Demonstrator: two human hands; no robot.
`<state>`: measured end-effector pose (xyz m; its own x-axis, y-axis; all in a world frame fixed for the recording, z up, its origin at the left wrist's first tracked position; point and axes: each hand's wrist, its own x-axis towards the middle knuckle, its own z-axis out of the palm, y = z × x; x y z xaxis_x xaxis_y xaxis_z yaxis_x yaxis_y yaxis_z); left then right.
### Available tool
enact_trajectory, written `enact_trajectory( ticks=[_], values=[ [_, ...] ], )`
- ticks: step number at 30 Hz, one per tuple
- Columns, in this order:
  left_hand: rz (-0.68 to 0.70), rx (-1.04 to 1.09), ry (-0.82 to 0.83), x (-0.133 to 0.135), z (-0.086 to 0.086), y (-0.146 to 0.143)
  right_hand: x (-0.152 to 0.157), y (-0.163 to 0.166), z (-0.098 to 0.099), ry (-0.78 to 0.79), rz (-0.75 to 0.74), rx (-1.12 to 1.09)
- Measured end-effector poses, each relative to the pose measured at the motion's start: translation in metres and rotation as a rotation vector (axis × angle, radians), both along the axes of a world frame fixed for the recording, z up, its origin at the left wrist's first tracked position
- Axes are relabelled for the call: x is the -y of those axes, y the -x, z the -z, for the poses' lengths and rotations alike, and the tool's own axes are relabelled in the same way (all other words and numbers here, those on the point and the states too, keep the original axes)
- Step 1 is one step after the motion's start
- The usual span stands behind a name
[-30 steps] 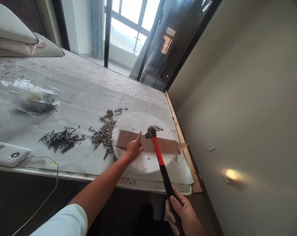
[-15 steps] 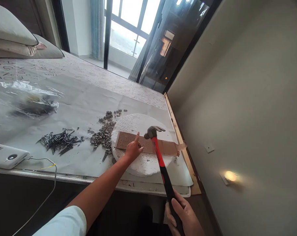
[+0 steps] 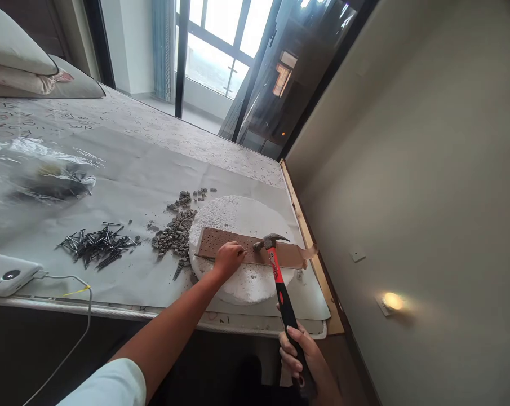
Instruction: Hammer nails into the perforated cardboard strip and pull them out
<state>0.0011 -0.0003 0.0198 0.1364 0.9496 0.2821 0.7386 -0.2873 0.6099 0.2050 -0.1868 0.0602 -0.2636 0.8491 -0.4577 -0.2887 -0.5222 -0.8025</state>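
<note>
My right hand [image 3: 299, 355] is wrapped round the black grip of a claw hammer [image 3: 275, 268] with a red neck. Its steel head is just over a brown perforated strip [image 3: 221, 243], to the right of my other hand; whether it touches cannot be told. My left hand [image 3: 230, 260] rests on the strip with its fingertips pinched together. What they hold, if anything, is too small to make out. Beneath the strip lies a round white foam block [image 3: 250, 290]. Rows of small holes mark the strip's left part.
Grey stone chips [image 3: 176, 231] lie against the foam's left side. Further left are a pile of nails [image 3: 98, 245], a clear plastic bag [image 3: 52, 175] and a white power bank [image 3: 9, 274] with a cable. A wooden board [image 3: 299, 211] runs along the wall.
The hammer head has come down and slightly right, nearer the strip. My left index finger, raised before, is now folded down with the others. The view has shifted slightly.
</note>
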Motion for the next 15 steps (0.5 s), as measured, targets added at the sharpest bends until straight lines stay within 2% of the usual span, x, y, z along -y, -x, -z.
enact_trajectory(
  ticks=[4,11,15],
  values=[
    [0.008,0.014,0.021,0.0,-0.003,0.0,-0.003,-0.004,0.0,0.041,0.012,-0.083],
    [0.012,0.004,0.009,0.0,-0.004,0.0,-0.013,-0.007,0.021,0.105,0.046,-0.276],
    [0.011,-0.003,0.017,-0.001,-0.005,-0.001,-0.026,-0.002,0.02,0.187,0.161,-0.325]
  ],
)
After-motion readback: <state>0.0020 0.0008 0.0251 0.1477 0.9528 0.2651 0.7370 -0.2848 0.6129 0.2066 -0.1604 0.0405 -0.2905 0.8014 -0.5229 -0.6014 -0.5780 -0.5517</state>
